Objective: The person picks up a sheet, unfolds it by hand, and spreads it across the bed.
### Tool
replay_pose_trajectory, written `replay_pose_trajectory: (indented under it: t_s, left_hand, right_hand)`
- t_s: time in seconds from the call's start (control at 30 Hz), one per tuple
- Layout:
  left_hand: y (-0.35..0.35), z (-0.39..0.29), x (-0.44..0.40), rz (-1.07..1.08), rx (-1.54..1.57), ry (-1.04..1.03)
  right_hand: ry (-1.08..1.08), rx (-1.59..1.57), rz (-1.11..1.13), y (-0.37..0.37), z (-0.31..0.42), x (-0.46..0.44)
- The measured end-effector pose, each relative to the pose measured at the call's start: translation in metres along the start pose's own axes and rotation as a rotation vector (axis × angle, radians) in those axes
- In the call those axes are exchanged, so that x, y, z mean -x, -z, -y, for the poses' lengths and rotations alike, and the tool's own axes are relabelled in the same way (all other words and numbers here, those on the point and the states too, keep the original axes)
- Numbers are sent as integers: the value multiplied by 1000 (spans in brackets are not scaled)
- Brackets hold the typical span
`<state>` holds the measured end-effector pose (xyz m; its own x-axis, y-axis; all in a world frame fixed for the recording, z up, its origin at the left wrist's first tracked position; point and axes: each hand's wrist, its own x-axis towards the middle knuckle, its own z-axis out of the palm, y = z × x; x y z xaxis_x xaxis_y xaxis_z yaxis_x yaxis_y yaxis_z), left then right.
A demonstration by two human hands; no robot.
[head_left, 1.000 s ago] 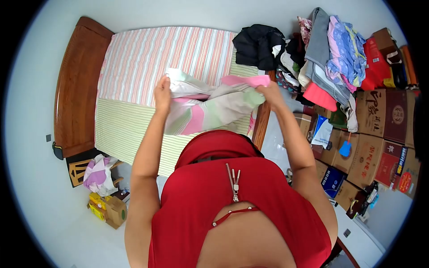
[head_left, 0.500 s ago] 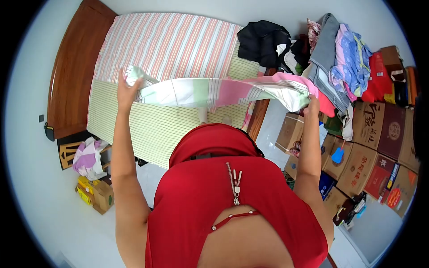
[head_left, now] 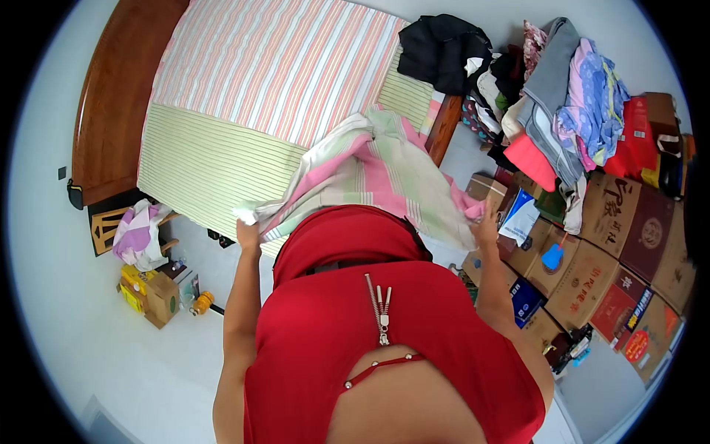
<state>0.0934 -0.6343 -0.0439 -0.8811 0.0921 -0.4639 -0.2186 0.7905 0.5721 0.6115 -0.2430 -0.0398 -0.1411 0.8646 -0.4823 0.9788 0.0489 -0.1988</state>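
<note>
Pink-green-white plaid sheet held by 2 hands, 1 at each near corner; middle billows over the bed, toward its foot end. Left hand: fingers curled shut on a bunched white corner, near the bed's near edge; fingertips partly hidden by cloth. Right hand: out past the foot edge, thumb and fingers pinching the pink corner; fingers fairly straight, exact grip blurred.

Sheet's near edge partly hidden behind the person's red top, which also blocks part of the bed's near edge. Folds overlap, full outline unclear. Striped mat lies along the bed's far edge, cut off at top of view. Wooden headboard at head end, top cut off. Wooden footboard partly covered by sheet and black jacket, which sits at the far foot corner. Clothes pile beyond the foot edge, lower items buried. Cardboard boxes stacked nearby, some print unreadable, right side lost in dark lens rim.
</note>
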Motion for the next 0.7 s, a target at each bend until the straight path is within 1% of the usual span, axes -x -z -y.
replay_pose_trajectory:
  t_s: [0.03, 0.07, 0.13, 0.17, 0.23, 0.27, 0.3, 0.37, 0.43, 0.5, 0.53, 0.57, 0.6, 0.63, 0.67, 0.7]
  left_hand:
    - [7, 0, 5, 15, 182, 111]
    - [11, 0, 9, -9, 372, 162]
    - [20, -16, 13, 18, 287, 210]
    - [24, -21, 12, 32, 242, 231]
    - [27, -19, -2, 149, 189, 199]
    - [28, -19, -11, 192, 150, 187]
    - [29, -18, -23, 237, 110, 171]
    - [15, 0, -64, 206, 61, 6]
    - [-9, 1, -120, 143, -21, -202]
    - [-16, -98, -117, 111, 24, -228]
    - [-29, -115, -155, 137, 179, -317]
    - [-21, -177, -141, 162, 348, -424]
    - [-16, -221, -156, 74, 260, -649]
    - [0, -270, -156, 128, 429, -667]
    - [24, -311, -166, 124, 456, -781]
    - [54, -353, -163, -21, 417, -892]
  right_hand:
    - [-12, 123, 109, -5, -6, 4]
    - [-63, 116, 112, -18, -22, -1]
    - [-170, 94, 115, -52, -65, -19]
    - [-209, 99, 92, -51, -62, -16]
    - [-290, 106, 40, -38, -50, -7]
    - [-290, 87, -51, -31, -40, -1]
    - [-280, 68, -36, -33, -42, -4]
    - [-261, 21, -18, -39, -46, -18]
    - [-223, -155, -112, 8, 38, 1]
    - [-13, -42, -352, -46, -6, -77]
    - [7, -536, -334, -16, 42, -84]
    - [101, -304, -563, -11, 56, -123]
    - [50, -361, -589, 35, 107, -120]
    - [21, -472, -636, 61, 128, -143]
    - [161, -814, -882, 89, 154, -164]
    - [135, -632, -865, 137, 171, -166]
